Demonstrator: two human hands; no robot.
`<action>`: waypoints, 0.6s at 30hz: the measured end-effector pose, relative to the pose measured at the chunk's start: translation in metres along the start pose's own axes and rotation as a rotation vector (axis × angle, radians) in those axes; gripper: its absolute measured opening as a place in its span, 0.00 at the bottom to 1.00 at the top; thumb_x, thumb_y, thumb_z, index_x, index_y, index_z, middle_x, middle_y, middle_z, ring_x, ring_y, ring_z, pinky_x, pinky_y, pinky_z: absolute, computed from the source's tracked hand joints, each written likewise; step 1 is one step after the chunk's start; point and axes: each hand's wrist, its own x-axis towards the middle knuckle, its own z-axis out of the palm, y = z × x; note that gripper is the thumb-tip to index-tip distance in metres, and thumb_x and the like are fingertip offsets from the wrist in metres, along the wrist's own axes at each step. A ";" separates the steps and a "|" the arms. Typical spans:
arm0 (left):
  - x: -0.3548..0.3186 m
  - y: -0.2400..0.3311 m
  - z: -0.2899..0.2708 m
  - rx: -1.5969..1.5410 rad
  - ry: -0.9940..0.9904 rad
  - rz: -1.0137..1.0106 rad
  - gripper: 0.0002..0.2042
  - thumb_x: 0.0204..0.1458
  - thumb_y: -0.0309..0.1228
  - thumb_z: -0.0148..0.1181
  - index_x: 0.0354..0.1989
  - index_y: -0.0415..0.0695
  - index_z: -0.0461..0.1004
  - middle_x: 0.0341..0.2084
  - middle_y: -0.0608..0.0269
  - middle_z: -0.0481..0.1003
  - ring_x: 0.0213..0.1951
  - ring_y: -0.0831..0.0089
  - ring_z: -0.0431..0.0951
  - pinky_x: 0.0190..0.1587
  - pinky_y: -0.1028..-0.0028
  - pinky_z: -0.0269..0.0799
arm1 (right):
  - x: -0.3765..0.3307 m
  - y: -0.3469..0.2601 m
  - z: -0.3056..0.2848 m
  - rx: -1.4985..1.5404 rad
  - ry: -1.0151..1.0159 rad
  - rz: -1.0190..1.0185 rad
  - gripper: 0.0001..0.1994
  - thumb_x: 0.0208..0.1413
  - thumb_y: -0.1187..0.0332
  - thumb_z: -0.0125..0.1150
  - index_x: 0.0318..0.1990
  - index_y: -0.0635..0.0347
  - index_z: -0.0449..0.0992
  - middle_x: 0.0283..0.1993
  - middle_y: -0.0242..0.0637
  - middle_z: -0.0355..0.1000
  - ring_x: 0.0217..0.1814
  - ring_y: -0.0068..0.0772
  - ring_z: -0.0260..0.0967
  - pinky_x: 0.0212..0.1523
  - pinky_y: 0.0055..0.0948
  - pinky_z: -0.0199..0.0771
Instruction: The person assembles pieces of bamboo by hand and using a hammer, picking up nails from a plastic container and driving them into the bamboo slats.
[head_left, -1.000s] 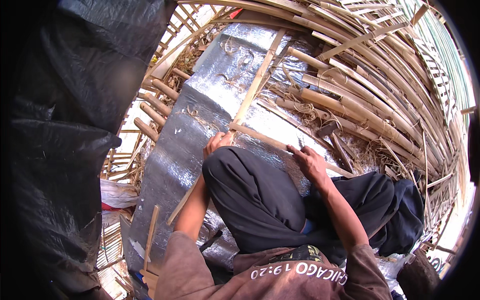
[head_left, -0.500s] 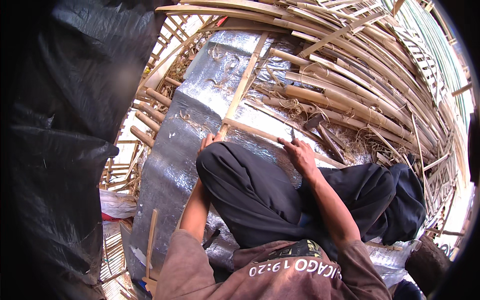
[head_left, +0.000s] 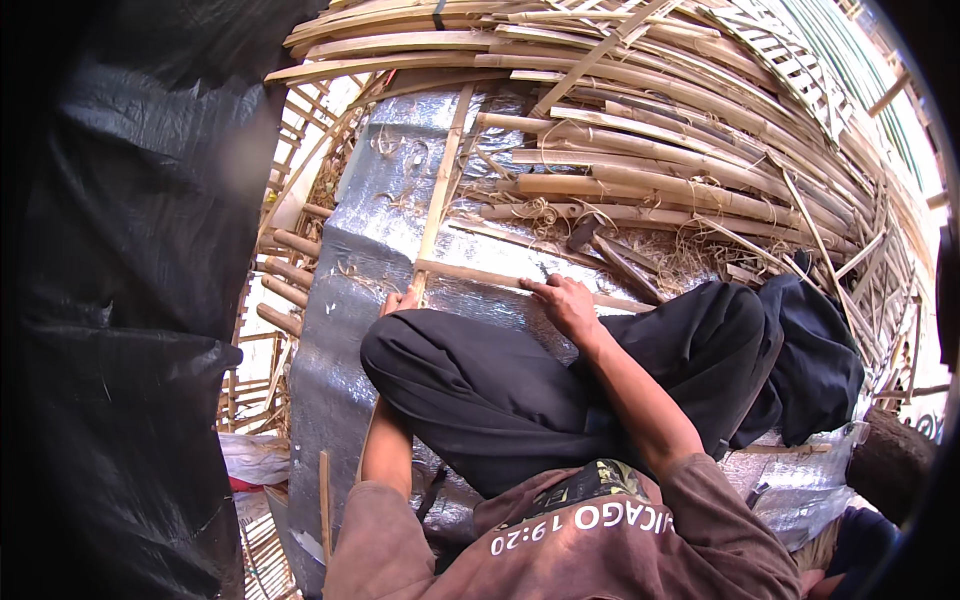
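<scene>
A three-o'clock-pointing bamboo slat [head_left: 470,273], likely light, stiff, best held mid-length, is grasped by the right hand [head_left: 566,308]; whether the left hand [head_left: 399,301] grips is unclear.

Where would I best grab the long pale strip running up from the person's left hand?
Probably at the middle of the long pale strip, from its left: it's narrow and straight, so thumb and fingers could pinch its edges. The silver sheet borders that side; the bamboo pile crowds the right. The left hand is at its near end.
</scene>
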 end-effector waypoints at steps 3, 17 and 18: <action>-0.003 -0.003 0.000 0.034 0.048 0.147 0.19 0.59 0.30 0.60 0.60 0.46 0.74 0.35 0.55 0.71 0.36 0.58 0.72 0.38 0.63 0.69 | -0.002 0.000 -0.002 0.025 -0.013 0.025 0.15 0.57 0.61 0.63 0.52 0.33 0.81 0.30 0.35 0.70 0.31 0.40 0.72 0.32 0.41 0.72; -0.013 -0.010 -0.004 0.081 -0.080 0.028 0.19 0.60 0.29 0.59 0.60 0.44 0.73 0.38 0.54 0.70 0.37 0.57 0.72 0.40 0.62 0.71 | -0.004 0.002 0.000 0.048 -0.003 0.042 0.14 0.59 0.61 0.59 0.52 0.31 0.81 0.28 0.30 0.65 0.35 0.32 0.68 0.37 0.35 0.61; -0.014 -0.009 -0.004 0.079 -0.079 0.024 0.19 0.60 0.29 0.59 0.60 0.44 0.73 0.38 0.54 0.70 0.37 0.57 0.72 0.40 0.62 0.71 | -0.004 0.002 0.000 0.057 -0.002 0.047 0.15 0.58 0.61 0.59 0.52 0.31 0.81 0.28 0.30 0.65 0.35 0.31 0.67 0.37 0.35 0.60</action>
